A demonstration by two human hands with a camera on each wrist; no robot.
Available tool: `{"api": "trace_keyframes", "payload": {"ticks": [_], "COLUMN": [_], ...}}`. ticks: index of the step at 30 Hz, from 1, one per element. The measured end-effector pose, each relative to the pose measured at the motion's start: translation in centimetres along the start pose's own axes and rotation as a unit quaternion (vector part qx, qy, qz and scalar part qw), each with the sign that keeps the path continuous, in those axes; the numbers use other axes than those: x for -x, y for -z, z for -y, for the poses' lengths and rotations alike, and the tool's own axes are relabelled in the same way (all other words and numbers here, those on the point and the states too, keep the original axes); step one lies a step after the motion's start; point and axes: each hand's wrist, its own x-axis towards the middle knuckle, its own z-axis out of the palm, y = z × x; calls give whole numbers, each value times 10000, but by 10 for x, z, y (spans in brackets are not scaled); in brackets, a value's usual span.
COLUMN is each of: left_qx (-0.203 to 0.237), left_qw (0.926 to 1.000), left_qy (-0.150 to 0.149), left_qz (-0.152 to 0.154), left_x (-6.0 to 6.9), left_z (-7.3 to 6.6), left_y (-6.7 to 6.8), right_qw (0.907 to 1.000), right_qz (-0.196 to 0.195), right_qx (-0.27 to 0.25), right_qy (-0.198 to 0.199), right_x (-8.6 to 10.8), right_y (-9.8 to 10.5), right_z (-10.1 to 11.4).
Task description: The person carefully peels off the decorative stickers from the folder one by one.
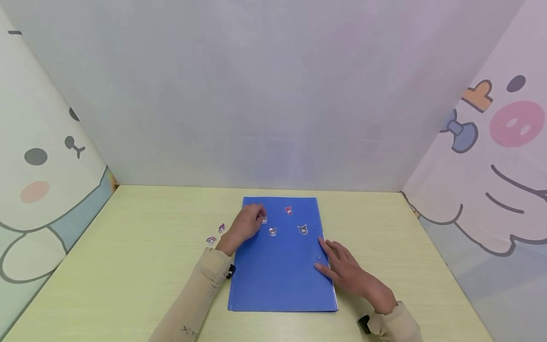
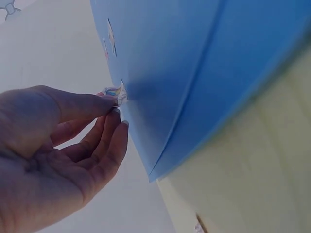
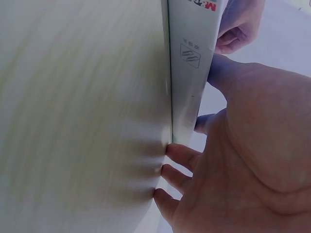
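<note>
Between the thumb and fingertips of the left hand [image 1: 249, 222], one small sticker [image 1: 264, 220]: the hand is pinching it just above the cover of a blue folder [image 1: 279, 280], near that cover's far left part. Whether the sticker is touching the cover is not showing clearly.

Right of the left hand, three more: a brown sticker [image 1: 273, 232], lying nearest and slightly closer to the person; a red sticker [image 1: 288, 210], lying a little farther forward; a black sticker [image 1: 302, 230], lying farthest right. All three are resting on the cover, apart from one another.

Left of the left hand, by its wrist, two loose: a magenta sticker [image 1: 221, 228] and a mauve sticker [image 1: 211, 240], both lying on the table [image 1: 141, 266] beside the folder.

Well to the right of the left hand and nearer the person, the right hand [image 1: 344, 270]: it is holding nothing, its fingers spreading loosely, thumb resting on the cover, other fingertips reaching down past the edge to the table. Under its palm side, a white printed spine [image 3: 192, 63] is running along the folder.

Behind both wrists, beige sleeves [image 1: 192, 294]. Beyond the hands, a pale backdrop [image 1: 260, 95] is hanging.
</note>
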Motion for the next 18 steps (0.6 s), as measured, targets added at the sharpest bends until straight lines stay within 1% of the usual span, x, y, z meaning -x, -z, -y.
{"api": "trace_keyframes", "payload": {"ticks": [6,11,14,18], "left_qx": [162,206,253,298], "left_qw": [9998,9997,9996,9993], "left_qy": [77,142,156,216], "left_qz": [-11,-28,-30,-45], "left_x": [0,3,5,8], "left_z": [1,4,6,8], "left_y": [3,6,9,12], "right_qw": [10000,9999,9999,10000], "right_qz": [-31,-111,-112,-43], "right_qx": [21,-10,-82,-4], "right_qy": [22,95,96,24], "right_x": [-1,-1,-1,-2], "right_y": [0,1,1,0], "right_z": [1,4,5,5]}}
